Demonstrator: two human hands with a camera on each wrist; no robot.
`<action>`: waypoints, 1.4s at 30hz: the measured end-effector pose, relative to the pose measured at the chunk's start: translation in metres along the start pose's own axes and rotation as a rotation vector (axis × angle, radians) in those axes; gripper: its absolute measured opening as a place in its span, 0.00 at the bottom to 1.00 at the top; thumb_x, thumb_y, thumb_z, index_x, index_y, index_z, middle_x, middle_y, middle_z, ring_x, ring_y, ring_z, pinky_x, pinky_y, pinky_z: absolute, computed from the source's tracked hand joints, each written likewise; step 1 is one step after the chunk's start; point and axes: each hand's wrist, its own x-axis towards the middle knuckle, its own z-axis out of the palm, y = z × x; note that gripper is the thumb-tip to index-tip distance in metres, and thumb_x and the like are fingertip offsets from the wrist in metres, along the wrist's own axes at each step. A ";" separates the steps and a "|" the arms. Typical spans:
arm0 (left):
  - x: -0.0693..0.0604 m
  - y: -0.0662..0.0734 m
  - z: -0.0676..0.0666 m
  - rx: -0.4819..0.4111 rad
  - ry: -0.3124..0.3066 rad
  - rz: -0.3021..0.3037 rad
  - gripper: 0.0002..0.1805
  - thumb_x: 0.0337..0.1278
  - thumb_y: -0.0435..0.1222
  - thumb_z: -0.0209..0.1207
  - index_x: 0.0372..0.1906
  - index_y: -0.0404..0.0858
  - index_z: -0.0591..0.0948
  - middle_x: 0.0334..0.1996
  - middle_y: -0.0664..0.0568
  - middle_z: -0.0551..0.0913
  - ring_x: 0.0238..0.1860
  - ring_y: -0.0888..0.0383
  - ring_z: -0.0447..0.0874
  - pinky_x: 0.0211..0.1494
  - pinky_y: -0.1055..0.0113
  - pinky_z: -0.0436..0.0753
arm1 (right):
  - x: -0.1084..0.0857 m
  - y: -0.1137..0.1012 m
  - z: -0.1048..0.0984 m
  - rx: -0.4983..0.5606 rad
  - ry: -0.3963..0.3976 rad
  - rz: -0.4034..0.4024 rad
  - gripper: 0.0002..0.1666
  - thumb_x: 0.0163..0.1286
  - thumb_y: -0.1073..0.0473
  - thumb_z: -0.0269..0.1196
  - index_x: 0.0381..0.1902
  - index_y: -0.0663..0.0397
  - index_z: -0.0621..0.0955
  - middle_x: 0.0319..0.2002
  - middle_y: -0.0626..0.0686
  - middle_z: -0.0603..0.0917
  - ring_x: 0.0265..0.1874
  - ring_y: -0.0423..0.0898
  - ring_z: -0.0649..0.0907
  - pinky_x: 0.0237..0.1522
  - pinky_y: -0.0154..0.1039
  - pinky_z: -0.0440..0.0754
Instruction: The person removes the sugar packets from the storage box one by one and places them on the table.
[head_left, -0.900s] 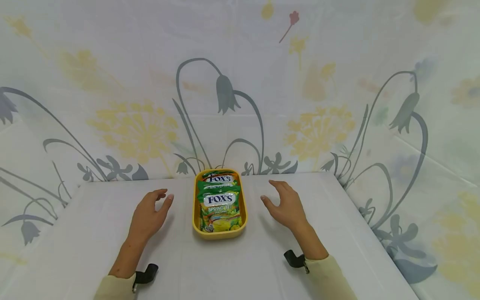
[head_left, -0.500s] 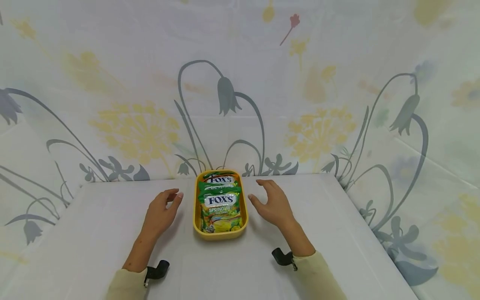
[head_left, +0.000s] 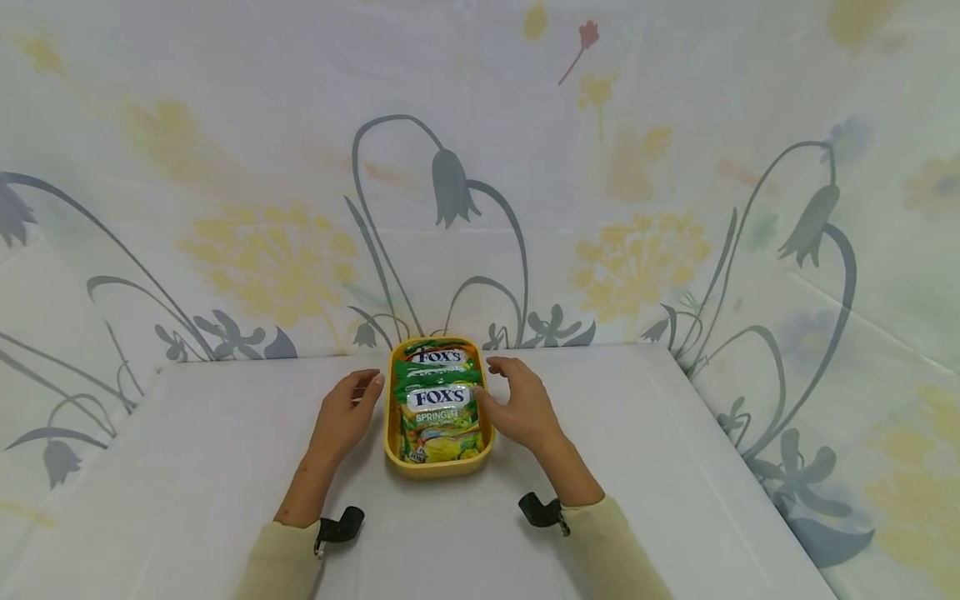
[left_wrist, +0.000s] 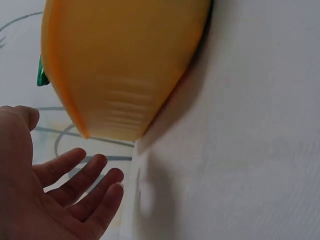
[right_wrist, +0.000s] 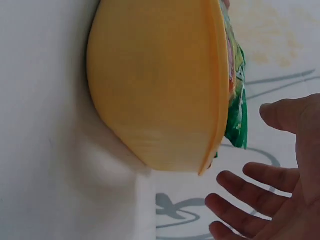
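A yellow plastic tub (head_left: 438,470) stands on the white table, holding several green FOX'S candy bags (head_left: 441,423) that overlap from front to back. Just left of the tub is my left hand (head_left: 347,417), its fingers relaxed and spread; the left wrist view shows a gap between them and the tub wall (left_wrist: 125,65). My right hand (head_left: 523,407) is at the tub's right side, thumb tip over the rim in the head view. In the right wrist view its loosely spread fingers (right_wrist: 250,195) appear apart from the tub wall (right_wrist: 155,85). Neither hand holds anything.
The white table (head_left: 442,550) ends at a wall covered with a floral-printed sheet (head_left: 465,275), close behind the tub. Similar printed sheeting (head_left: 862,350) lines the right side. A black wrist mount (head_left: 341,525) sits on the left sleeve, another mount (head_left: 542,510) on the right.
Both hands have moved inward from the two sides, the left one rightward and the right one leftward, up close to the tub. The tub and bags have stayed in place.
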 end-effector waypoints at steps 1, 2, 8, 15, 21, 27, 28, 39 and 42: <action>0.000 0.000 0.001 -0.005 -0.007 -0.004 0.33 0.83 0.57 0.47 0.75 0.38 0.73 0.70 0.40 0.77 0.69 0.41 0.77 0.74 0.44 0.76 | 0.000 -0.001 0.002 0.000 -0.002 -0.005 0.33 0.73 0.50 0.69 0.70 0.59 0.78 0.63 0.58 0.83 0.65 0.57 0.81 0.69 0.57 0.79; 0.000 0.001 0.003 -0.011 -0.016 -0.010 0.34 0.83 0.58 0.47 0.75 0.38 0.73 0.70 0.40 0.77 0.69 0.41 0.77 0.74 0.44 0.76 | 0.000 -0.001 0.003 0.001 -0.006 -0.011 0.33 0.73 0.50 0.70 0.70 0.60 0.78 0.62 0.58 0.83 0.65 0.57 0.81 0.70 0.57 0.79; 0.001 -0.002 0.008 -0.069 -0.096 -0.061 0.36 0.82 0.61 0.46 0.77 0.40 0.71 0.73 0.42 0.75 0.69 0.43 0.78 0.71 0.47 0.80 | 0.000 -0.003 0.010 0.005 -0.027 -0.032 0.32 0.74 0.51 0.69 0.70 0.60 0.77 0.63 0.56 0.83 0.66 0.55 0.80 0.72 0.56 0.76; 0.000 -0.010 0.012 -0.126 -0.128 -0.053 0.31 0.84 0.52 0.49 0.78 0.37 0.69 0.74 0.40 0.73 0.70 0.41 0.77 0.69 0.48 0.82 | -0.004 -0.003 0.015 0.062 -0.064 0.005 0.37 0.74 0.49 0.68 0.74 0.60 0.73 0.64 0.58 0.82 0.67 0.58 0.78 0.72 0.60 0.75; 0.000 -0.015 0.013 -0.150 -0.143 -0.046 0.29 0.84 0.47 0.52 0.79 0.38 0.68 0.76 0.40 0.71 0.72 0.41 0.75 0.71 0.47 0.80 | -0.005 -0.001 0.017 0.109 -0.057 -0.008 0.37 0.73 0.51 0.69 0.74 0.58 0.73 0.64 0.59 0.80 0.67 0.60 0.77 0.72 0.62 0.74; 0.000 -0.014 0.013 -0.141 -0.136 -0.028 0.30 0.84 0.49 0.51 0.78 0.39 0.69 0.76 0.40 0.72 0.72 0.40 0.75 0.71 0.45 0.80 | -0.005 -0.001 0.018 0.118 -0.097 -0.023 0.39 0.74 0.50 0.69 0.76 0.57 0.71 0.62 0.59 0.81 0.63 0.58 0.80 0.68 0.62 0.78; -0.001 -0.015 0.013 -0.141 -0.136 -0.029 0.30 0.84 0.49 0.51 0.78 0.39 0.69 0.76 0.40 0.72 0.72 0.40 0.76 0.71 0.45 0.80 | -0.005 -0.002 0.018 0.126 -0.101 -0.031 0.39 0.74 0.50 0.69 0.76 0.58 0.70 0.60 0.58 0.81 0.61 0.56 0.81 0.66 0.60 0.80; 0.000 -0.016 0.012 -0.154 -0.144 -0.027 0.30 0.84 0.49 0.51 0.78 0.38 0.69 0.75 0.41 0.72 0.71 0.41 0.76 0.70 0.46 0.81 | -0.003 -0.011 0.008 0.337 -0.248 0.011 0.49 0.72 0.60 0.72 0.82 0.60 0.59 0.59 0.58 0.75 0.54 0.53 0.87 0.50 0.39 0.90; 0.000 -0.016 0.012 -0.157 -0.148 -0.029 0.29 0.84 0.48 0.51 0.78 0.38 0.70 0.75 0.41 0.72 0.71 0.41 0.76 0.71 0.46 0.80 | -0.003 -0.012 0.005 0.355 -0.271 0.074 0.49 0.71 0.58 0.74 0.80 0.62 0.61 0.59 0.59 0.80 0.55 0.54 0.88 0.52 0.43 0.90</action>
